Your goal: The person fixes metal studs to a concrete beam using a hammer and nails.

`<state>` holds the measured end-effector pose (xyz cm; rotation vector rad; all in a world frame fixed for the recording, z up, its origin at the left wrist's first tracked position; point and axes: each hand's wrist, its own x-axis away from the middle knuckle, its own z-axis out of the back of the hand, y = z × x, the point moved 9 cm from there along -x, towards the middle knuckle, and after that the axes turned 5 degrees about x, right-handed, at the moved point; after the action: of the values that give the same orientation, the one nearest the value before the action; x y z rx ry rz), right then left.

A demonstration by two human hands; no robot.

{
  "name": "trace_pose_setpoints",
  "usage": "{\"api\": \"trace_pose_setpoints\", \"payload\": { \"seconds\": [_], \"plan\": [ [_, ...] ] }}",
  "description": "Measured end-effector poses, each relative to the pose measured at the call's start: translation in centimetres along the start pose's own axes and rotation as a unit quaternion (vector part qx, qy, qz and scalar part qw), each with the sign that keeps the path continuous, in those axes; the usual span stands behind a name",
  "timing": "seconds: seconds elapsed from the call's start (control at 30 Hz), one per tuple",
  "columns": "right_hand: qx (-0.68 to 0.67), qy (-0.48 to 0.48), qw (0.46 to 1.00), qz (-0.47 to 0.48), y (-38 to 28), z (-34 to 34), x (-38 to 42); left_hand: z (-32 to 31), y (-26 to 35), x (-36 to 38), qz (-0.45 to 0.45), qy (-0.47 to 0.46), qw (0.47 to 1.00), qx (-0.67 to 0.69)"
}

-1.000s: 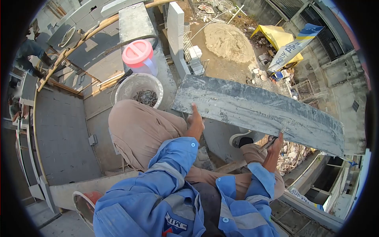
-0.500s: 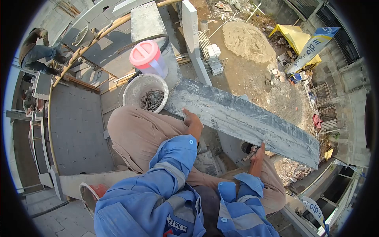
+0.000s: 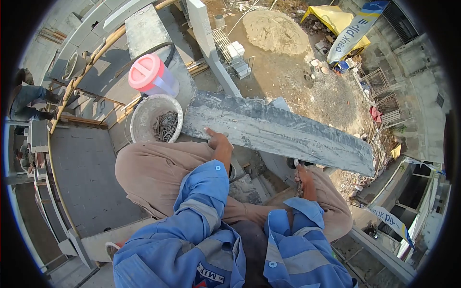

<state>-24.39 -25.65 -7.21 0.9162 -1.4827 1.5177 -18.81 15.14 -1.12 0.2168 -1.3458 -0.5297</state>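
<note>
A long grey plank [image 3: 278, 132], smeared with cement, lies across in front of my knees, its right end out over the drop. My left hand [image 3: 220, 145] is closed on its near edge, thumb on the top face and fingers underneath. Just below that edge, farther right, my right hand [image 3: 306, 178] is curled round a narrow, mottled, handle-like thing, mostly hidden by the fingers. A dark rounded shape shows beside its thumb, partly under the plank. Left of the plank stands a bucket [image 3: 140, 120] caked with cement, with many nails [image 3: 165, 126] in it.
A clear jug with a pink lid [image 3: 146, 72] stands behind the bucket on a concrete ledge [image 3: 146, 33]. Bamboo poles [image 3: 86, 69] run along the left, near another person [image 3: 29, 102]. Far below lie a sand heap [image 3: 276, 31] and a yellow canopy [image 3: 326, 20].
The view has shifted, so most things sit farther left. My right hand has dropped away from the plank's edge, while my left hand keeps its hold.
</note>
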Motion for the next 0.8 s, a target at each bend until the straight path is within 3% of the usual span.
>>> {"api": "trace_pose_setpoints", "payload": {
  "seconds": [0.1,0.17,0.2,0.23,0.27,0.4,0.5,0.57,0.7,0.8],
  "plan": [
    [0.048,-0.013,0.998,-0.033,0.6,-0.4,1.7,-0.6,-0.3,-1.8,0.022,0.005,1.000,-0.010],
    [0.219,-0.077,0.973,-0.018,0.0,-4.2,5.4,-0.2,-1.4,-3.4,0.036,0.024,0.998,-0.036],
    [0.217,-0.073,0.973,-0.020,0.6,-5.3,6.4,-0.4,-1.8,-4.0,0.035,0.013,0.999,-0.034],
    [0.408,-0.036,0.906,0.104,-0.4,-6.4,7.6,-0.6,-2.2,-4.6,0.035,0.003,0.999,-0.030],
    [0.578,0.001,0.785,0.222,-1.4,-7.7,9.5,-0.8,-2.5,-5.1,0.035,-0.007,0.999,-0.024],
    [0.543,-0.036,0.776,0.317,-4.1,-9.5,16.6,-0.7,-1.4,-2.8,0.034,-0.010,0.999,-0.013],
    [0.502,-0.100,0.808,0.293,-7.7,-11.5,17.5,0.1,-1.3,-2.9,0.002,0.002,0.999,-0.033],
    [0.380,-0.075,0.873,0.297,-11.5,-12.2,15.9,-0.1,-0.6,-3.0,-0.028,-0.016,0.998,-0.049],
    [0.369,0.051,0.828,0.419,-17.2,-17.0,8.8,0.1,-0.4,-1.4,0.012,-0.024,1.000,-0.008],
    [0.422,0.059,0.802,0.418,-16.5,-19.9,3.8,0.1,-0.8,-2.6,0.007,-0.029,0.999,-0.011]
  ]
}}
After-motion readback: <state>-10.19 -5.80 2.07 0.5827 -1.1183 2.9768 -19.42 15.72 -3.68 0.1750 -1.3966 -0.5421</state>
